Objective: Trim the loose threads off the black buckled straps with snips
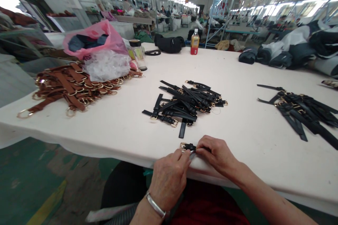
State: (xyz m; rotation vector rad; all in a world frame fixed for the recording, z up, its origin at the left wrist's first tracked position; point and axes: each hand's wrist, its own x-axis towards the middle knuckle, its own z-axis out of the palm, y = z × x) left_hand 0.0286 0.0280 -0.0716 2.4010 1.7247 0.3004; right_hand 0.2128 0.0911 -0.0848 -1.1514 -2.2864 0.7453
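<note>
At the table's front edge, a short black strap (189, 146) with a gold buckle lies between my two hands. My right hand (218, 153) pinches the strap's right end, its fingers curled over it. From the left, my left hand (170, 174) has closed fingers against the strap just below the buckle. A small shiny sliver shows by the left fingertips, too little of it to name. Just beyond my hands is a loose pile of black buckle straps (185, 102). Another heap of black straps (301, 109) lies to the right.
Brown straps with gold rings (71, 88) are heaped at the left, beside a pink plastic bag (105, 38) and a glass jar (137, 55). A drink bottle (194, 43) and a black bundle (170, 44) stand at the back. Dark rolls (280, 56) fill the far right of the white table (126, 130).
</note>
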